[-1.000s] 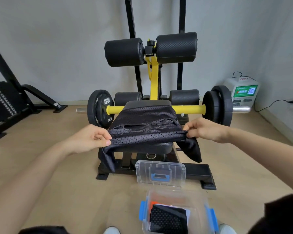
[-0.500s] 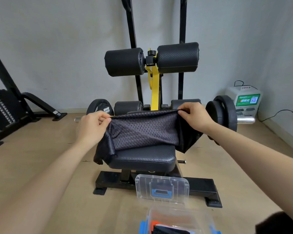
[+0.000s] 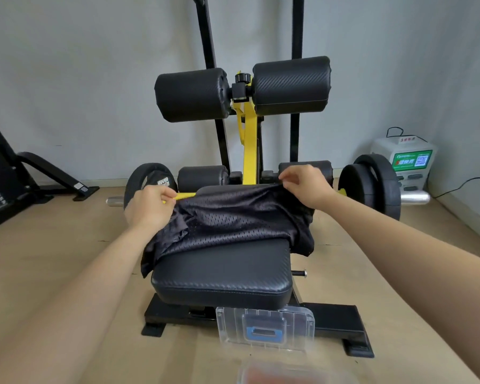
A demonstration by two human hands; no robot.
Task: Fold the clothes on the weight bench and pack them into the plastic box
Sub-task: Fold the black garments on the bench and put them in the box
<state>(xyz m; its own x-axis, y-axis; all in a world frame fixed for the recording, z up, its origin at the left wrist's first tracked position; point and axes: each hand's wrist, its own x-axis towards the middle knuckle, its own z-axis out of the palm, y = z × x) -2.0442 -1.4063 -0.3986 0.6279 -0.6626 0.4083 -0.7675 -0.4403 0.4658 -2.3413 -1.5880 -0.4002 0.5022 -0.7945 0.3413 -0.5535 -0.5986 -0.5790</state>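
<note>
A black mesh garment (image 3: 233, 217) lies folded over on the far half of the weight bench's black padded seat (image 3: 222, 275), its ends drooping off both sides. My left hand (image 3: 150, 205) pinches the garment's far left corner. My right hand (image 3: 302, 187) pinches its far right edge near the back of the seat. On the floor in front of the bench stands the clear plastic box, of which only the upright lid (image 3: 265, 328) with a blue latch and a blurred bit of the rim (image 3: 275, 372) show at the bottom edge.
Black foam rollers (image 3: 241, 92) on a yellow post rise behind the seat. A loaded barbell with black plates (image 3: 372, 184) crosses behind the bench. A white charging unit (image 3: 405, 162) sits by the right wall, other gym equipment (image 3: 9, 184) at the left. Wooden floor all around.
Both hands carried the garment's near edge up and away to the back of the seat, folding it over; the near half of the seat is now bare. The view tilted up, hiding most of the box.
</note>
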